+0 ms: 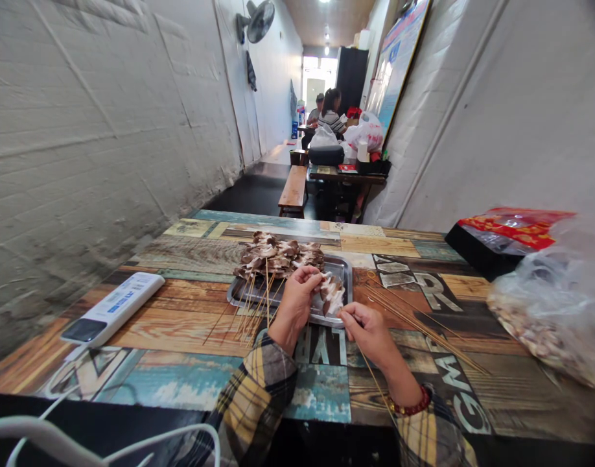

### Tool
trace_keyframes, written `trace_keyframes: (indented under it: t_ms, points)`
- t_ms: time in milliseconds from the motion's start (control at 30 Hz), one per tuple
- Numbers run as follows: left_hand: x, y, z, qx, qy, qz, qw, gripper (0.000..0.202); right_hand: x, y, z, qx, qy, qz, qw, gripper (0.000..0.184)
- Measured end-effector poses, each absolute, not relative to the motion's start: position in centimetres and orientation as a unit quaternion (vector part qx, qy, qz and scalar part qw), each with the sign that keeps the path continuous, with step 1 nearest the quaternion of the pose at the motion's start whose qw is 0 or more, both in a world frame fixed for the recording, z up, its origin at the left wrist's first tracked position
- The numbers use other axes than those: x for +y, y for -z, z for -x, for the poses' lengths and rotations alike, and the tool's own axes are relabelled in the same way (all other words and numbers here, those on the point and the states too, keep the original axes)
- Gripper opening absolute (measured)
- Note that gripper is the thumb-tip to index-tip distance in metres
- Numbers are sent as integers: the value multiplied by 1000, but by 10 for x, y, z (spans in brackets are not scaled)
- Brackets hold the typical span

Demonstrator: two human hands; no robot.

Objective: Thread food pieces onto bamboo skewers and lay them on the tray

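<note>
Over the right part of a metal tray (347, 275), my left hand (297, 299) pinches pieces of oyster mushroom (331, 295). My right hand (368, 329) is closed on a thin bamboo skewer (373, 373), whose long end trails down past my wrist. Its tip is at the mushroom's lower edge; I cannot tell how far it goes in. Piled on the tray's left side are skewered mushrooms (273, 258), their bare sticks (249, 311) pointing toward me over the rim. Several loose skewers (428, 324) lie right of the tray.
A clear plastic bag of mushrooms (535, 324) sits at the right, before a black box with red packaging (516, 227). At the left lies a white device (113, 310), with white cables (113, 447) nearer me. Beyond are a bench (293, 188) and two seated people (330, 113).
</note>
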State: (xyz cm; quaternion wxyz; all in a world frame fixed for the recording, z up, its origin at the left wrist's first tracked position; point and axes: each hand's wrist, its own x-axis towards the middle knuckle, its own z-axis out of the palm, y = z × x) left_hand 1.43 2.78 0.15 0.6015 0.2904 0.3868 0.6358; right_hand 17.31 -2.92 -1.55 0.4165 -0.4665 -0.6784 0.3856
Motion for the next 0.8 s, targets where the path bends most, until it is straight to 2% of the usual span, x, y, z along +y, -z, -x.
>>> trace_keyframes:
  t_ms: [800]
  points:
    - [28, 0, -16, 389, -633, -309, 593, 23, -30, 15, -171, -681, -369, 476, 417, 27]
